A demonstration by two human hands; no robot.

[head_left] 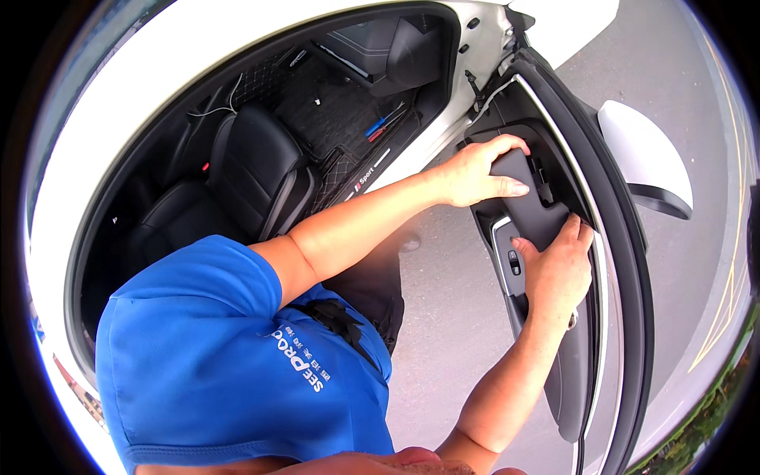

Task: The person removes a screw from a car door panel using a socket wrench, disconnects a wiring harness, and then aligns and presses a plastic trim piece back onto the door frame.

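Note:
A dark grey plastic trim piece [532,207] lies against the inner side of an open car door [571,372]. Its far end is in my left hand [481,171], thumb on the near face and fingers curled over the top edge. My right hand [559,267] grips the lower end, with the thumb on the left and the fingers around the right edge. Beside the upper part of the trim, a dark recess with clips [543,180] is exposed. Just left of my right thumb sits the window switch panel [511,257] with its silver frame.
Left of me is the car's black seat [253,166]. A blue-handled screwdriver [375,127] and a red-handled tool [377,135] lie near the door sill [370,170]. A white side mirror [645,154] sticks out beyond the door. Grey pavement [435,317] lies below.

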